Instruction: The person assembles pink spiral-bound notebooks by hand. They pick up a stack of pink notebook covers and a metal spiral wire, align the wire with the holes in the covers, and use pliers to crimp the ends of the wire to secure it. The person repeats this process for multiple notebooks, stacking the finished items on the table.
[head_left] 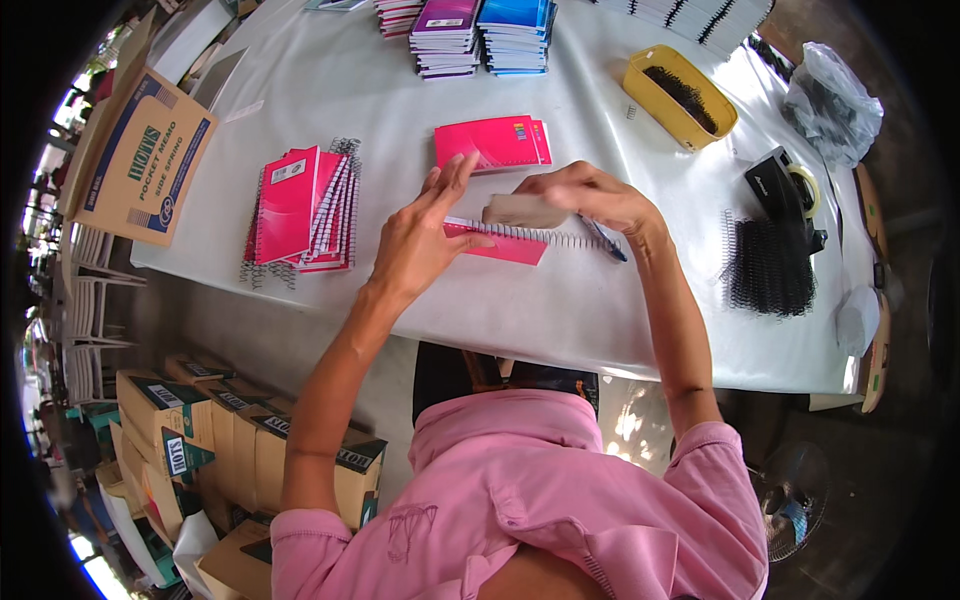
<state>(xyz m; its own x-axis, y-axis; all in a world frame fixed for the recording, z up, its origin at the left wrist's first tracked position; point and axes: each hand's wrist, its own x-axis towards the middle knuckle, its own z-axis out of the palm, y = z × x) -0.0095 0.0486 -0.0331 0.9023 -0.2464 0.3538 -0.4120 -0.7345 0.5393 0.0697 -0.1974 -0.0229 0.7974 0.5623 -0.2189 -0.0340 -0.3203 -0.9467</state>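
Observation:
A pink spiral notebook (510, 248) lies near the table's front edge, a dark wire coil (575, 240) along its upper side and running out past its right end. My left hand (420, 232) has its fingers spread upward, with the thumb resting on the notebook beside the coil. Over the coil, my right hand (595, 195) is curled and partly blurred. Its fingers close on a blurred grey-brown flat piece (525, 210), whose kind is unclear. Below that hand lies a slim dark-blue tool (608, 242), partly blurred. Further back are more pink notebooks (485, 145).
Left, pink notebooks with coils (290, 205) are stacked beside a carton (150, 160). Purple (445, 35) and blue notebooks (515, 35) stand at the back. Right are a yellow tub (640, 80) of coils, a tape dispenser (775, 185) and a black coil pile (765, 270).

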